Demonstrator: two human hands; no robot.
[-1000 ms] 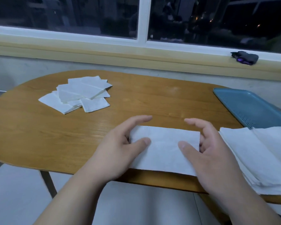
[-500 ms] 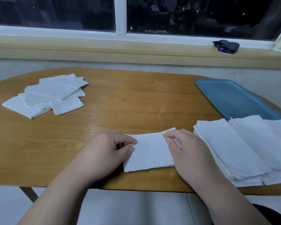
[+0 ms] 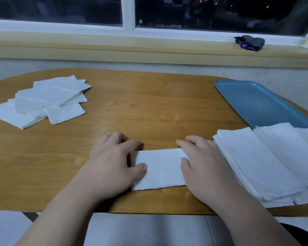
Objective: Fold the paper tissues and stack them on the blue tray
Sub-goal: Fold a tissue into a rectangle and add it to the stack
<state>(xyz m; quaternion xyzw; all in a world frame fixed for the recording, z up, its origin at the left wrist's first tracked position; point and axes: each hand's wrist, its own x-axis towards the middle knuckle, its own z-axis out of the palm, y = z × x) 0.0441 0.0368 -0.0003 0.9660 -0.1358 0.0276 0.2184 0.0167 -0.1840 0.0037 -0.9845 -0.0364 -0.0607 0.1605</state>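
I see an oval wooden table (image 3: 149, 107) with four things lying on it. At my far left sits a loose pile of folded tissues (image 3: 43, 102), fanned and overlapping. Close to the near edge, around the middle, lies a single tissue (image 3: 160, 167), flat. Just right of it rests a thick stack of unfolded tissues (image 3: 265, 162), whose far edge overlaps the near end of the blue tray (image 3: 256, 102).

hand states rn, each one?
Left hand: holds the tissue, left end.
Right hand: pinches the tissue, right end.
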